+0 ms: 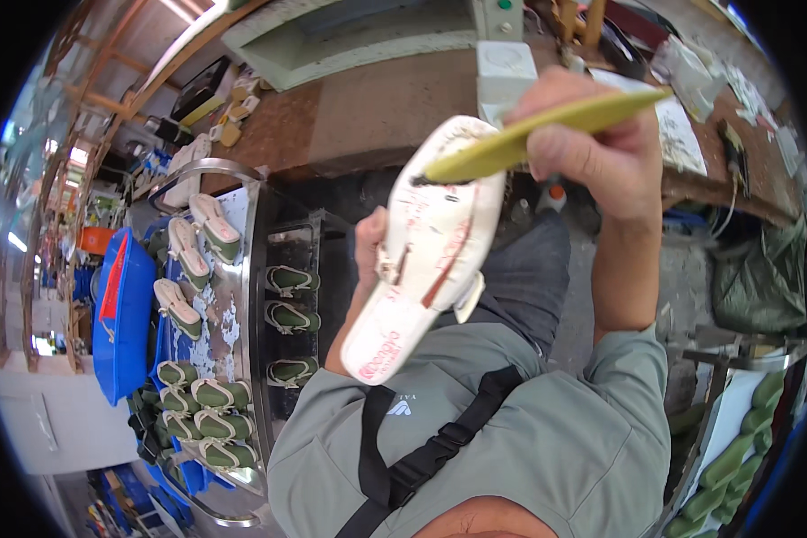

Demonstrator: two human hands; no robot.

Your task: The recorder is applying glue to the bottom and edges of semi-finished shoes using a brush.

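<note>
My left hand point(370, 240) is wrapped round the side of a shoe upper point(430, 242) and holds it up in front of me. Its pale underside faces up, marked with red writing and dark slots, with a strap loop at one side. In my right hand point(592, 143) is a brush with a flat yellow-green handle point(547, 130). The dark tip point(421, 180) of the brush rests on the front part of the underside. Most of my left hand's fingers are hidden behind the shoe upper.
A metal-framed rack point(258, 269) on the left carries several green and cream sandals point(224, 394). Beside it is a blue basin point(125, 332). The brown workbench point(368, 117) lies ahead, with a white container point(504, 70) on it. Green soles point(726, 466) line a right-hand rack.
</note>
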